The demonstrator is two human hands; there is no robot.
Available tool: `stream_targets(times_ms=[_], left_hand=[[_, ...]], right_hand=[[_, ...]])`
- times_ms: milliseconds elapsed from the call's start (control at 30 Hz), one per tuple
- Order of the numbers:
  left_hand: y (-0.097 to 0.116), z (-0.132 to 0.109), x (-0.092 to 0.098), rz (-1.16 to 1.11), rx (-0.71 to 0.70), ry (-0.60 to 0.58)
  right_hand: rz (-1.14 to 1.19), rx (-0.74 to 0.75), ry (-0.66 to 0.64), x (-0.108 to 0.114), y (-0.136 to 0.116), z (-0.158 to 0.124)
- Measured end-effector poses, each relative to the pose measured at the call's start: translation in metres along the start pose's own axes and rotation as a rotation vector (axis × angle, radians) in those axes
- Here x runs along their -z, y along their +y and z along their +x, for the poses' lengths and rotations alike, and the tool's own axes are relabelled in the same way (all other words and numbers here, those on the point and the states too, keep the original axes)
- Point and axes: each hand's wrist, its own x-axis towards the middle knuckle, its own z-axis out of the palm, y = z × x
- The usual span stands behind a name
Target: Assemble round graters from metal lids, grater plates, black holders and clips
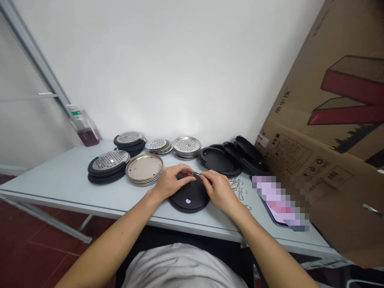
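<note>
My left hand and right hand pinch a small silver metal ring over a round black plastic disc on the pale grey table; a slipping grip could flick it away.

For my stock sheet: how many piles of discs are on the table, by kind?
Black-rimmed perforated disc piles: 2
Bare perforated metal disc piles: 2
Plain metal disc piles: 1
Plain black disc piles: 2
Lone black disc: 1
Total: 8
</note>
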Motion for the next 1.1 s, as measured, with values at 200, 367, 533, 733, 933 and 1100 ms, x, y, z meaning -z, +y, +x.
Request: stream_targets(times_ms=[200,367,533,733,933,1100], left_hand=[[-0.0019,0.0002,0.0002,0.126,-0.247,-0.045],[-0.0045,-0.0013,-0.0007,0.204,-0.310,-0.051],[-0.0041,-0.0019,-0.0017,0.240,-0.382,-0.067],[-0.0030,-0.0024,-0.0038,0.270,-0.455,-0.056],[-0.0037,-0.0027,-0.0051,0.294,-0.448,-0.068],[-0.0054,-0.0033,-0.0068,0.293,-0.439,-0.063]], right_hand=[[0.026,0.018,-0.034,0.0024,-0.0037,-0.0003],[0.052,0.022,-0.062,0.0017,-0.0063,-0.0004],[0.083,0.004,-0.067,0.0011,-0.0052,-0.0001],[0.134,-0.028,-0.079,0.0026,-0.0054,0.0009],[0.158,-0.049,-0.086,0.0032,-0.0059,0.0009],[0.173,-0.065,-0.083,0.0038,-0.0055,0.0003]])
